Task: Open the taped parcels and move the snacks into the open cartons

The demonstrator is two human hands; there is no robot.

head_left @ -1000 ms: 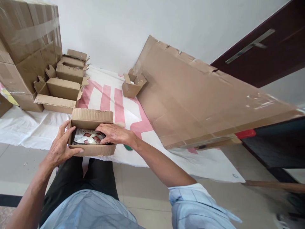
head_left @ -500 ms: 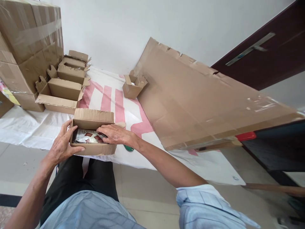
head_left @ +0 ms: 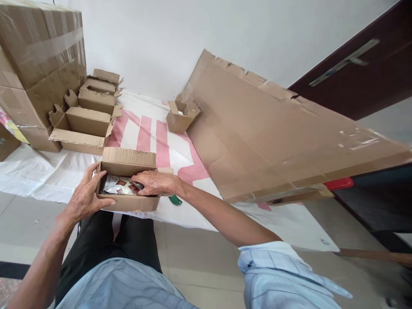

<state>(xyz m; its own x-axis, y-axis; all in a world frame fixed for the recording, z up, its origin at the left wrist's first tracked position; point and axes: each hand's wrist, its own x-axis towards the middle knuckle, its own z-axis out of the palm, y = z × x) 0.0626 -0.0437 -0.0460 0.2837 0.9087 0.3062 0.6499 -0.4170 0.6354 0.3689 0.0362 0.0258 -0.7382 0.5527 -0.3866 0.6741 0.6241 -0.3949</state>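
A small open cardboard box (head_left: 131,203) stands at the table's front edge, its back flap raised. Inside lies a white printed packet (head_left: 117,185) with brown pictures and lettering that reads "Meal". My left hand (head_left: 84,192) clasps the left end of the box, fingers on the end wall and thumb along the front rim. Over the right end reaches my right hand (head_left: 155,182), its curled fingers inside the box at the packet's right side. Those fingertips are partly hidden. Just right of the box, a green object (head_left: 175,200) shows on the cloth.
Several open empty boxes (head_left: 85,139) form a row at the left, beside a tall stack of taped cartons (head_left: 41,56). A small open box (head_left: 177,123) stands farther back. A large cardboard sheet (head_left: 257,141) leans at the right. White-and-pink cloth (head_left: 146,135) covers the table.
The whole view has shifted slightly. My right fingers have moved a little within the box, while my left hand keeps the same grip.
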